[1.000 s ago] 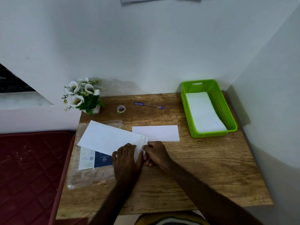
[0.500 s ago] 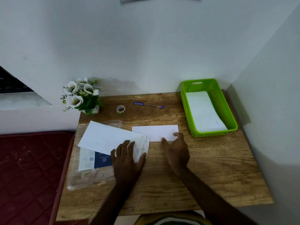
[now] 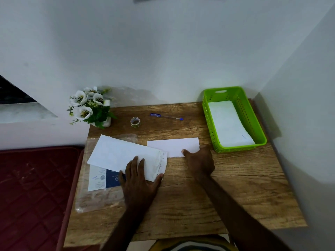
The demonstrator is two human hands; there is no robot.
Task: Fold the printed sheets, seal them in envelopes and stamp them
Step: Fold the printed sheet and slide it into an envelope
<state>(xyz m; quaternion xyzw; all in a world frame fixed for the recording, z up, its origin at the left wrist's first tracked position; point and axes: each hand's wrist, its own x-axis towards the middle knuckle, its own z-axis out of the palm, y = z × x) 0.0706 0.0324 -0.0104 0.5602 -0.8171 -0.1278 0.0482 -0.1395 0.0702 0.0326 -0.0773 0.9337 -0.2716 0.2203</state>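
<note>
Envelopes first: nearest the person, the left hand (image 3: 138, 180) lies flat, fingers straight and spread, pressing a long white envelope (image 3: 125, 154) that sits slanted toward the left edge of the tabletop (image 3: 235, 192). Its right end looks slightly rumpled, with a strip of paper peeking out there. Under it lies a clear plastic sleeve (image 3: 96, 198) holding a blue-and-white printed sheet (image 3: 103, 178).

Now the right hand (image 3: 199, 160): half a second ago it hovered by the near edge of the folded white sheet (image 3: 173, 146); now it has come down on that sheet's near right corner, thumb on the paper. Whether the fingers are curling under the edge cannot be told. A second back, both hands were together at the envelope's right end.

Paper like this should be light, thin and slippery on wood, and easily creased. The safest hold looks like a pinch at a corner or along the folded edge, while the flat palm keeps the envelope from sliding.

Farther back, near the right edge, a green basket (image 3: 243, 105) holds more white paper. Along the far edge sit a pen (image 3: 166, 116), a small roll of stickers or tape (image 3: 135, 121), and a pot of white flowers (image 3: 90, 107) at the far left corner.
</note>
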